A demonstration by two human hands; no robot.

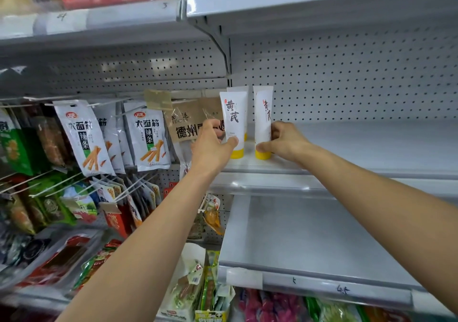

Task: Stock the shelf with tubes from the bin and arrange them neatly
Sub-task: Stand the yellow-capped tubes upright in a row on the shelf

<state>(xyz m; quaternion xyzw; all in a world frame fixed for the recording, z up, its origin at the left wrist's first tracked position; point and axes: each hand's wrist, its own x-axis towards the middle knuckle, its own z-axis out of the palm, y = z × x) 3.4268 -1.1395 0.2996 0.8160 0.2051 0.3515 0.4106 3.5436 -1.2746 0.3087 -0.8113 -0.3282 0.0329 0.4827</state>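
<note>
Head camera: at the left end of the shelf (347,145), the left tube (234,120) is pinched low by the left hand (213,146), the right tube (264,119) by the right hand (285,143) (thumb against curled fingers), a third tube (241,89) behind. Judged light and soft-walled, they are best gripped low.

1. The front tube (232,120), white with dark characters, is standing upright on its yellow cap at the left end of the shelf (359,148), with the left hand (210,148) gripping its lower part.
2. The rear tube (241,90) is standing just behind it, mostly hidden.
3. The right tube (263,118), of the same design, is standing cap-down just beside them with its label angled aside, and the right hand (285,140) is pinching it.
</note>
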